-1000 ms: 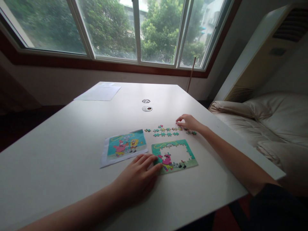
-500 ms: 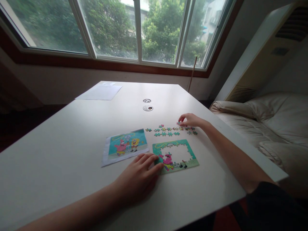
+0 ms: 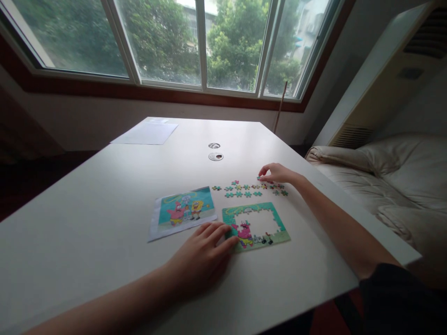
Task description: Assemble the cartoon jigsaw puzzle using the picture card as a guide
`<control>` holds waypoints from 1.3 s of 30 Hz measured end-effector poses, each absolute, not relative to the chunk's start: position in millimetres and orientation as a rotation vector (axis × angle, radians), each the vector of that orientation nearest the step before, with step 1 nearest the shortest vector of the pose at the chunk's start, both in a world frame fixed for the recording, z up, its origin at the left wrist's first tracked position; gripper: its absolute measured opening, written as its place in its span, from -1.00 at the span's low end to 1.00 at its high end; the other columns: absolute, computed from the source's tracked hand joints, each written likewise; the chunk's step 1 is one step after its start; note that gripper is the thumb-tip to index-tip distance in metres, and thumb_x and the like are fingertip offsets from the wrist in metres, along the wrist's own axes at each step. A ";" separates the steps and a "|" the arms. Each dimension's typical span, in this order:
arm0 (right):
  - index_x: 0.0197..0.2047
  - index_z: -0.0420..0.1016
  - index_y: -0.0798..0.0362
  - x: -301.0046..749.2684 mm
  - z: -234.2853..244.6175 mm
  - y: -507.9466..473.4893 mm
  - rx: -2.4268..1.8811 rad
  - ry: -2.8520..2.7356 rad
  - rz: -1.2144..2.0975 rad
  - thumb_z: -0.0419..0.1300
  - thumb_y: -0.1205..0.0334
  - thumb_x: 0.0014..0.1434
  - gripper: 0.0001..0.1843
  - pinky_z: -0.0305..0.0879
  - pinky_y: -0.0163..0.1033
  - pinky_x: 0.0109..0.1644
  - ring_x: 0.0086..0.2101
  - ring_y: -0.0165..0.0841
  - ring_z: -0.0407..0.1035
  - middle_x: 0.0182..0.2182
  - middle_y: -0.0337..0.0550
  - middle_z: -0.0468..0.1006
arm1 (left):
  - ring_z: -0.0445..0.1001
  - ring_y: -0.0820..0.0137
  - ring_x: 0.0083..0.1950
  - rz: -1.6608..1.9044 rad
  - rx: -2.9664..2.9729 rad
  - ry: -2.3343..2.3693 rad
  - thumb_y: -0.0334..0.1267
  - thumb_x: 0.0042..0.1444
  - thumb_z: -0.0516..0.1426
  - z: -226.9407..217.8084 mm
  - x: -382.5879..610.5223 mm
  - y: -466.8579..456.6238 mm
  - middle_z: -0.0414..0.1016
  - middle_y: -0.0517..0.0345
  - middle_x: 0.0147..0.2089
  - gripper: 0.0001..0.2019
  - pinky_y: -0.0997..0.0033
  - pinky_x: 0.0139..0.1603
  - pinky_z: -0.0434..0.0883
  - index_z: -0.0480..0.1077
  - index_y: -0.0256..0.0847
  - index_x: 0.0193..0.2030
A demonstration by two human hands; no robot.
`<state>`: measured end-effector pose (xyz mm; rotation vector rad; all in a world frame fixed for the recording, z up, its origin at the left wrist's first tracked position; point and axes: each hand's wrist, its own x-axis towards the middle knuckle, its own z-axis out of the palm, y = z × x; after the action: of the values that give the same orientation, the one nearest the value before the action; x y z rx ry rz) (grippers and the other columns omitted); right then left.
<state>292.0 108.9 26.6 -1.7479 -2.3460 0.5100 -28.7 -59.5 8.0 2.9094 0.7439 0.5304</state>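
Note:
A partly filled jigsaw puzzle (image 3: 281,236) lies flat on the white table, its border joined around an opening in the middle. My left hand (image 3: 206,249) rests at the puzzle's lower left edge, fingers stretched out and the tips touching it. Beyond the puzzle, several loose puzzle pieces (image 3: 247,194) are spread in rough rows. At the right end of these rows, my right hand (image 3: 275,173) pinches a small puzzle piece (image 3: 259,177) between thumb and fingers. A printed reference picture (image 3: 185,209) of the same cartoon characters lies left of the puzzle.
Two round discs (image 3: 215,157) lie farther back on the table (image 3: 104,204). White paper sheets (image 3: 146,133) are at the far left corner. A cream leather sofa (image 3: 401,163) stands beyond the table's right edge, and a window (image 3: 167,46) is behind.
The view has shifted very slightly. My left hand stays on the puzzle's edge, and the piece in my right fingers appears turned a little in nearly the same place.

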 end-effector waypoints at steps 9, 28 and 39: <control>-0.22 0.49 0.08 291.0 26.1 118.4 -1.856 -2.306 0.740 0.30 0.11 -0.07 -0.67 0.20 -0.41 -0.57 -0.58 -0.53 0.31 -0.28 -0.13 0.55 | 0.31 0.14 0.04 0.560 2.906 0.745 -0.40 0.12 -0.04 7.7 -27.5 -59.9 0.32 -0.10 0.02 -0.65 -0.02 0.04 0.29 0.27 -0.16 0.07; -0.18 0.50 0.07 291.8 26.7 122.8 -1.772 -2.345 0.922 0.29 0.13 -0.06 -0.65 0.18 -0.45 -0.58 -0.55 -0.54 0.27 -0.31 -0.15 0.51 | 0.31 0.15 0.03 0.557 2.911 0.751 -0.40 0.11 -0.02 7.1 -28.8 -59.7 0.33 -0.07 0.00 -0.64 0.01 0.04 0.30 0.27 -0.15 0.07; -0.15 0.50 0.07 287.3 29.5 112.7 -1.646 -2.425 0.718 0.21 0.18 0.01 -0.69 0.26 -0.39 -0.39 -0.43 -0.46 0.35 -0.24 -0.12 0.53 | 0.29 0.14 0.03 0.533 2.906 0.748 -0.40 0.12 -0.03 7.8 -28.3 -60.0 0.31 -0.09 0.03 -0.64 -0.02 0.04 0.29 0.25 -0.16 0.08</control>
<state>287.3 112.7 29.5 -1.6458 -2.4253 0.7183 -28.3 -60.0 7.8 2.9060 0.7481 0.5333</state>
